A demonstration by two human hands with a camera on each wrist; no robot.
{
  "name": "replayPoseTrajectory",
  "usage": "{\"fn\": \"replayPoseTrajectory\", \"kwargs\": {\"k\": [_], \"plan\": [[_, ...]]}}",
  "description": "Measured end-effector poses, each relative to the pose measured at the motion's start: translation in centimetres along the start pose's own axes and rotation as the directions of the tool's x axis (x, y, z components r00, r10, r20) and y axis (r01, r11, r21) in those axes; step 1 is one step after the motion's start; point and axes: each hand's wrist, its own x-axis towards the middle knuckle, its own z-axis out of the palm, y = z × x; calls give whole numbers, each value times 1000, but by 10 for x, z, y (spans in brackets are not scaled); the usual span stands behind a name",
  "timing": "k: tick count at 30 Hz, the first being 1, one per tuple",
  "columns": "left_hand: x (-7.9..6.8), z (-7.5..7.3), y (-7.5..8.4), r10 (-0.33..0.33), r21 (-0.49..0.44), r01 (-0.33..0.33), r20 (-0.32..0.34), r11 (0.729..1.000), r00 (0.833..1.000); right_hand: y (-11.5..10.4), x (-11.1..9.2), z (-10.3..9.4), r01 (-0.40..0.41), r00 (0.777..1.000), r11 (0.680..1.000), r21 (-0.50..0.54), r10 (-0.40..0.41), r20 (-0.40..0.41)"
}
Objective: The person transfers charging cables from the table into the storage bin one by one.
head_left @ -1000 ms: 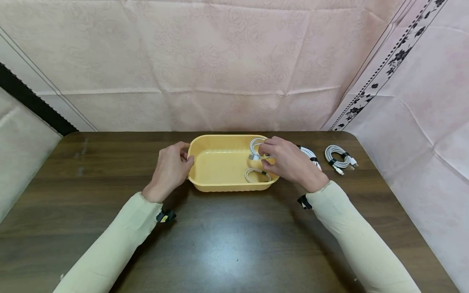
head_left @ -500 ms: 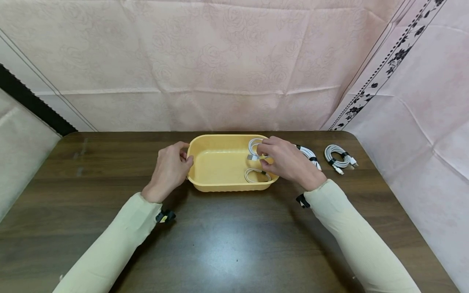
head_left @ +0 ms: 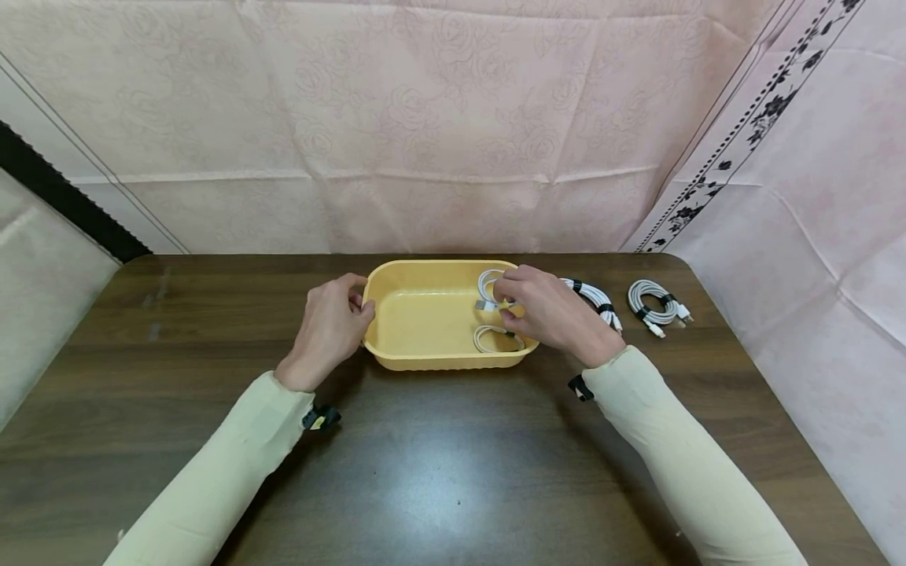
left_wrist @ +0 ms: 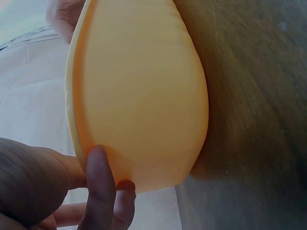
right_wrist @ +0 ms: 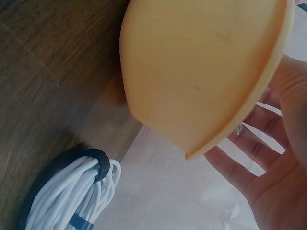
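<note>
- Brown tabletop, pale cloth behind.
- We see yellow tray mid-frame, long axis L–R btwn L hand, pinching its left rim, & R hand.
- R hand, nearer, pinches white cable in tray's right end, w/ 2nd coil below.

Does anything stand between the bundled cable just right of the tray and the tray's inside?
Yes: the right wall of the yellow tray rises beside the bundled cable, and the right hand is over that end.
</note>
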Motion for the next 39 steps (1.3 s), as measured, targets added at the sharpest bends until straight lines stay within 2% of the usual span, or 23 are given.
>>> {"fn": "replayPoseTrajectory", "kwargs": {"k": [39], "plan": [[-1,-1,1,4,2,-4,2,1000,1000,3,6,13,-5,1000,999,-38,6,15]]}}
